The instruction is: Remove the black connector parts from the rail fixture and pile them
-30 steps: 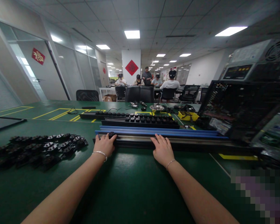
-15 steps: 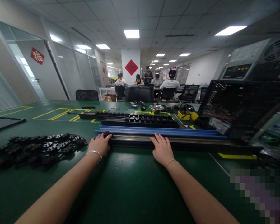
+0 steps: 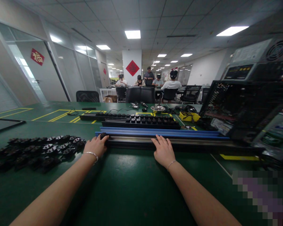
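A long black rail [image 3: 132, 145] with a metallic channel lies crosswise on the green table before me. My left hand [image 3: 95, 146] is at its left end, with fingers closed on a small black block-like module [image 3: 104, 136]; part of the module is hidden by the fingers. My right hand [image 3: 164, 151] grips the rail near its middle, fingers over the top edge and thumb to the left. Right behind the black rail runs a blue rail [image 3: 160, 132]. To the left of my left hand, several similar black modules [image 3: 47, 150] lie in rows.
Farther back are black strips [image 3: 141, 123] carrying modules, a metal bowl [image 3: 158, 109], a yellow tray [image 3: 190, 116] and power tools [image 3: 138, 105]. An open computer case [image 3: 245, 106] and a plastic bottle [image 3: 277, 138] stand at right. Several people sit or stand at a far table.
My left hand has shifted slightly left along the rail, with the black module moving too. My right hand has stayed in place on the rail.
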Available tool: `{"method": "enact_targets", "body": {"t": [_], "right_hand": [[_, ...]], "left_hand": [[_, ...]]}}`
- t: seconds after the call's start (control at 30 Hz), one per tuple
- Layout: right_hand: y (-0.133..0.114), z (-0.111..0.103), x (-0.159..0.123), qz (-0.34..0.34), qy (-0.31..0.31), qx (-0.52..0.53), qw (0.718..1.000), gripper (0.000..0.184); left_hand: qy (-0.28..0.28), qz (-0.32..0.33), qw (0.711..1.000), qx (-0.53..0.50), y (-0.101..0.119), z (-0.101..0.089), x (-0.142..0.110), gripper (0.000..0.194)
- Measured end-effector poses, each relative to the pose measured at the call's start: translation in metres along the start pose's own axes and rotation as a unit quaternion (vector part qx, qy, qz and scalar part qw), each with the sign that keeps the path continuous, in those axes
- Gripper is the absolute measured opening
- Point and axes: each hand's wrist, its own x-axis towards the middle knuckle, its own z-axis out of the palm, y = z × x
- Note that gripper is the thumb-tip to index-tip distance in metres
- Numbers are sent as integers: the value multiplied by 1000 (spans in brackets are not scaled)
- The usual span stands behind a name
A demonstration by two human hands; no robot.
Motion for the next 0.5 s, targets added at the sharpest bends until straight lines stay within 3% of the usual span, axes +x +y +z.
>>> {"method": "enact_targets", "body": {"t": [0.5], "right_hand": [[0, 1, 0, -1, -1, 1, 1000, 60]], "left_hand": [[-4, 0, 1000, 2, -25, 8, 4, 59]]}}
